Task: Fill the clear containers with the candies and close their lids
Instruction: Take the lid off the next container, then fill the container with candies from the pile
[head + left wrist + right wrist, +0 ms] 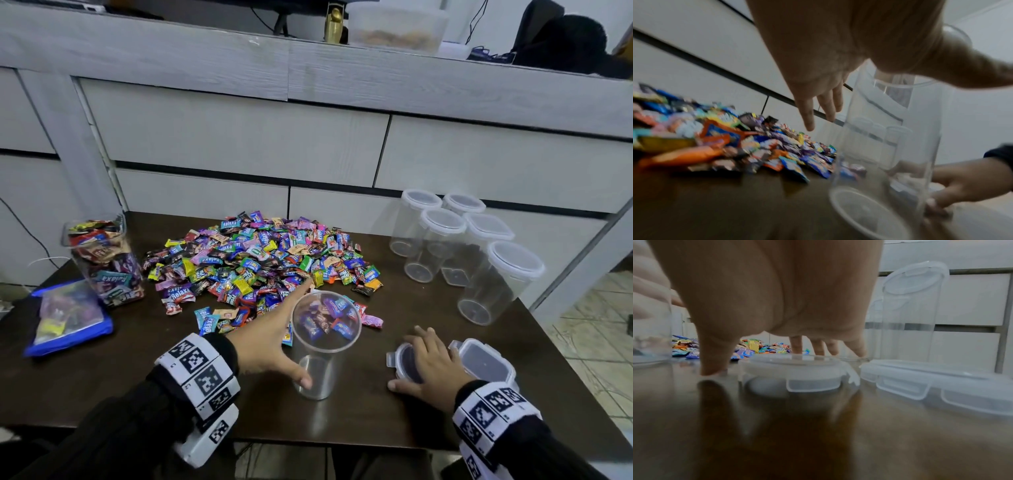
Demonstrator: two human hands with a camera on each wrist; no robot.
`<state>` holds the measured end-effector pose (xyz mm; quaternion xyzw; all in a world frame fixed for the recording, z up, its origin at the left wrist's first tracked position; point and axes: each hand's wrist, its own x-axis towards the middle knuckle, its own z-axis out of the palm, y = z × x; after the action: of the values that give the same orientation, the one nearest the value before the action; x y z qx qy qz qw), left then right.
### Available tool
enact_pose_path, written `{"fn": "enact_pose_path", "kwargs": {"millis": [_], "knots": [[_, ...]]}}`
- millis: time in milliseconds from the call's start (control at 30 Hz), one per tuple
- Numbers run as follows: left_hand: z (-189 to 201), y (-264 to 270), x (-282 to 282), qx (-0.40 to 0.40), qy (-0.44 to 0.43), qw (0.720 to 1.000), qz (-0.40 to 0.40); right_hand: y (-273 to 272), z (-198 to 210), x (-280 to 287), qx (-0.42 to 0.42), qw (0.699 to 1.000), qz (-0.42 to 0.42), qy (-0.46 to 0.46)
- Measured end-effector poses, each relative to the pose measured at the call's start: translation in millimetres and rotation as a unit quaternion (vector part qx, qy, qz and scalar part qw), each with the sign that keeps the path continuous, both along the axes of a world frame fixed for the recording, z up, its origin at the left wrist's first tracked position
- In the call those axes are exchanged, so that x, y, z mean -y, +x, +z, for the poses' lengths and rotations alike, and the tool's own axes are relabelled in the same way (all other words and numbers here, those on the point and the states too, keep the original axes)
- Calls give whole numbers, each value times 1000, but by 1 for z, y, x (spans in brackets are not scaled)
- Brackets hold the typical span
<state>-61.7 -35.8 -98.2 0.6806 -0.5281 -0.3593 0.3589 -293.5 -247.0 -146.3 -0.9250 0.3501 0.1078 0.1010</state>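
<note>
Dark table: carries everything.
Candies: heaped far, left of centre.
Lidded containers: clustered far right.
Open container: near centre, empty.
Left hand: fingers straight, thumb on the open container.
Right hand: fingers spread flat on round lid.
</note>
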Motion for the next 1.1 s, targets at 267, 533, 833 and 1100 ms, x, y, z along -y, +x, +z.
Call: {"fn": "enact_pose_path", "kwargs": {"millis": [267, 533, 833, 1100], "knots": [[1, 76, -49, 221, 100, 945, 220, 53, 22, -8, 118, 991, 64, 25], [-55, 115, -42, 331, 396, 830, 212, 133, 30, -6, 22, 994, -38, 99], [-70, 90, -3, 318, 332, 869, 184, 172, 26, 3, 59, 991, 36, 112], [-60, 74, 28, 334, 253, 903, 93, 200, 3, -9, 12, 972, 231, 50]]}}
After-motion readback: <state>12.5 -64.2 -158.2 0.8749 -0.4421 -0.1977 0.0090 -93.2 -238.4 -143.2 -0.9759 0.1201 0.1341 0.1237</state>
